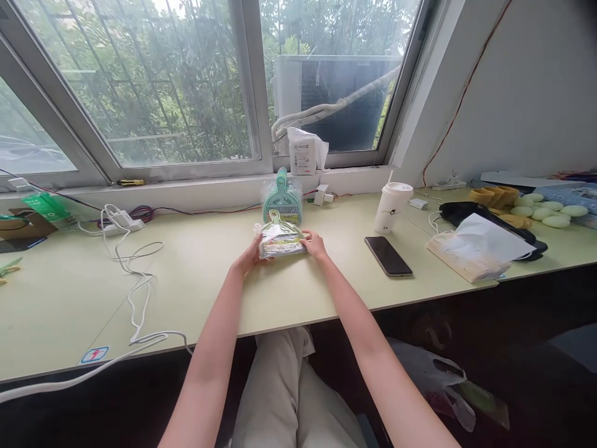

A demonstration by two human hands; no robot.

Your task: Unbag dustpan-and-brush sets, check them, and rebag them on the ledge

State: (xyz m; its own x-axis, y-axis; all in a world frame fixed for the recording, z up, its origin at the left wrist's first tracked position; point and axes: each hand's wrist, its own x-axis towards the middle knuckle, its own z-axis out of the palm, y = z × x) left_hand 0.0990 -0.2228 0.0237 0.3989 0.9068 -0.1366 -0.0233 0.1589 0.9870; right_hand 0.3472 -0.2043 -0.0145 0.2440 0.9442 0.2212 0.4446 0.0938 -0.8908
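Observation:
Between my two hands is a small pale-green dustpan and brush set [281, 241] wrapped in clear plastic, with a printed label and its handle pointing away from me. My left hand [250, 254] grips its left edge, and my right hand [314, 244] is closed on its right edge. Just behind it, a similar teal dustpan and brush set [282, 198] in clear wrap stands against the wall under the sill. My fingertips underneath the held set are partly hidden.
On the pale table [196, 274], a white cup [392, 208] with a straw, a phone [388, 256] and a tissue pack [466, 258] lie to the right. White cables [135, 292] and a power strip [124, 225] are on the left. A tissue pack [303, 154] stands on the sill.

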